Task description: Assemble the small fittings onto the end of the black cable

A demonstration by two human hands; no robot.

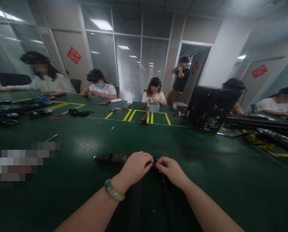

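Observation:
On the green table (81, 174), a dark tube-like tool (110, 158) with a brownish middle and a small metal tip lies on its side, pointing left. My left hand (137, 166) covers its right end, thumb and fingertips pinched together. A green bangle (113, 190) circles the left wrist. Close against it, my right hand (171, 169) is also pinched, fingertips nearly meeting the left ones. Whatever sits between the fingertips is small, dark and mostly hidden. Below the right hand, a long dark strip (165, 196) runs towards me; its kind is unclear.
Several people sit around the table and one stands by the doorway. A black computer case (210, 108) stands at the right. A grey power supply box (153, 107) with cables is across from me. Black parts and cables (78, 112) lie at the left, near a thin screwdriver-like shaft (52, 138).

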